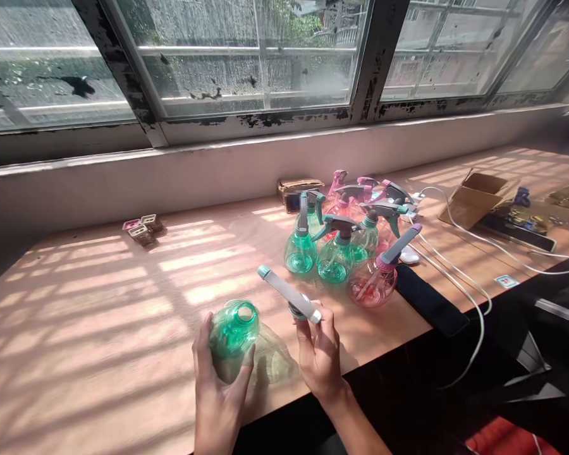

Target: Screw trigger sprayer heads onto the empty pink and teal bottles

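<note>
My left hand is wrapped round a clear green spray bottle body, whose round mouth is uncovered and faces up. To its right, my right hand grips a grey spray head with a teal tip, apart from the bottle and above the table. Beyond my hands stands a group of spray bottles with their heads on. Several are green, such as the green spray bottle, and others are pink, such as the pink spray bottle nearest my right hand.
A black phone-like slab lies at the table's front edge. White cables run across the right side. An open cardboard box and small metal parts sit farther right. Small square blocks are at the back left, below the window wall.
</note>
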Tool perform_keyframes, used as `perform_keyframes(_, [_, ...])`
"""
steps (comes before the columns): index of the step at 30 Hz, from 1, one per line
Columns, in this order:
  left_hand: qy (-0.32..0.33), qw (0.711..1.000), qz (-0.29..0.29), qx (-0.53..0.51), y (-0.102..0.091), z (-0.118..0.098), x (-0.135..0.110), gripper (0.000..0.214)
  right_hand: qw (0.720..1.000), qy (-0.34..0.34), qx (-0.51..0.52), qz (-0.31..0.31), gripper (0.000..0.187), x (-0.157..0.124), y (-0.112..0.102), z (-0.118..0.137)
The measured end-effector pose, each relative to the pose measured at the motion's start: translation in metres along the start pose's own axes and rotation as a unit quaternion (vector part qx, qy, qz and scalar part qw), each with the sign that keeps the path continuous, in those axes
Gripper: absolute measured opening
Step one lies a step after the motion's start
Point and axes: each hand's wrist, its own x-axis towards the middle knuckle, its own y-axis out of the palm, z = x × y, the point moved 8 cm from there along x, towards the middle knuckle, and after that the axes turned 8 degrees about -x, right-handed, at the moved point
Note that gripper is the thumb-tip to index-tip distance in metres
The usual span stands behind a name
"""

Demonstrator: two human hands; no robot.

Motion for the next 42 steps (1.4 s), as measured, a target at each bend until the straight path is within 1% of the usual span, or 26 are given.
perform_keyframes(3, [0.029, 0.999, 0.005, 0.022, 0.002, -0.005, 0.000, 0.080, 1.000, 0.000, 0.029, 0.001, 0.021, -0.004, -0.001, -0.001])
perform_keyframes(5, [0.037, 0.999, 0.012, 0.033, 0.003, -0.006, 0.000, 0.080, 0.999, 0.007, 0.042, -0.001, 0.022, -0.005, -0.001, -0.003])
perform_keyframes(9, [0.029, 0.998, 0.029, 0.043, 0.005, -0.009, 0.000, 0.081, 0.996, 0.033, 0.056, -0.057, 0.031, -0.006, -0.012, -0.006])
perform_keyframes(11, [0.027, 0.998, 0.031, 0.042, 0.005, -0.011, -0.002, 0.078, 0.994, 0.041, 0.066, -0.071, 0.035, -0.004, -0.015, -0.004])
perform_keyframes(14, [0.038, 0.999, 0.009, 0.011, 0.000, -0.013, -0.005, 0.076, 0.992, 0.045, 0.085, -0.077, 0.031, 0.002, -0.017, 0.003])
perform_keyframes(17, [0.029, 0.999, -0.024, -0.031, -0.007, -0.006, -0.009, 0.081, 0.986, 0.055, 0.107, -0.117, 0.023, 0.003, -0.024, 0.005])
perform_keyframes(19, [0.014, 0.999, -0.024, -0.038, -0.008, -0.003, -0.010, 0.078, 0.980, 0.067, 0.118, -0.148, 0.014, 0.000, -0.029, 0.004])
perform_keyframes(21, [0.009, 0.999, -0.023, -0.033, -0.008, -0.004, -0.012, 0.074, 0.971, 0.076, 0.142, -0.178, 0.008, -0.002, -0.035, 0.002])
perform_keyframes(23, [0.014, 0.999, -0.042, -0.022, -0.011, -0.009, -0.013, 0.074, 0.959, 0.076, 0.183, -0.205, 0.011, -0.004, -0.041, 0.001])
perform_keyframes(25, [0.018, 0.997, -0.067, -0.013, -0.015, -0.013, -0.014, 0.074, 0.948, 0.076, 0.223, -0.214, 0.017, -0.003, -0.043, 0.001])
perform_keyframes(26, [0.019, 0.997, -0.076, -0.011, -0.016, -0.014, -0.015, 0.073, 0.945, 0.082, 0.237, -0.209, 0.020, -0.003, -0.043, 0.001])
perform_keyframes(28, [0.021, 0.996, -0.084, -0.016, -0.016, -0.015, -0.016, 0.071, 0.942, 0.105, 0.265, -0.180, 0.021, -0.002, -0.039, -0.004])
perform_keyframes(29, [0.025, 0.996, -0.083, -0.018, -0.016, -0.015, -0.017, 0.070, 0.941, 0.118, 0.275, -0.155, 0.020, -0.002, -0.035, -0.007])
perform_keyframes(31, [0.038, 0.996, -0.075, -0.013, -0.015, -0.015, -0.018, 0.069, 0.946, 0.123, 0.282, -0.105, 0.020, -0.004, -0.028, -0.010])
perform_keyframes(33, [0.047, 0.997, -0.057, -0.003, -0.013, -0.016, -0.019, 0.068, 0.954, 0.134, 0.260, -0.066, 0.021, -0.007, -0.022, -0.013])
perform_keyframes(36, [0.062, 0.998, -0.011, -0.003, -0.005, -0.018, -0.022, 0.067, 0.963, 0.167, 0.210, -0.013, 0.024, -0.010, -0.011, -0.017])
perform_keyframes(39, [0.090, 0.995, 0.030, 0.010, 0.003, -0.022, -0.025, 0.068, 0.964, 0.200, 0.163, 0.068, 0.025, -0.009, 0.005, -0.019])
perform_keyframes(42, [0.098, 0.994, 0.040, 0.034, 0.006, -0.022, -0.025, 0.066, 0.959, 0.206, 0.150, 0.123, 0.031, -0.008, 0.015, -0.020])
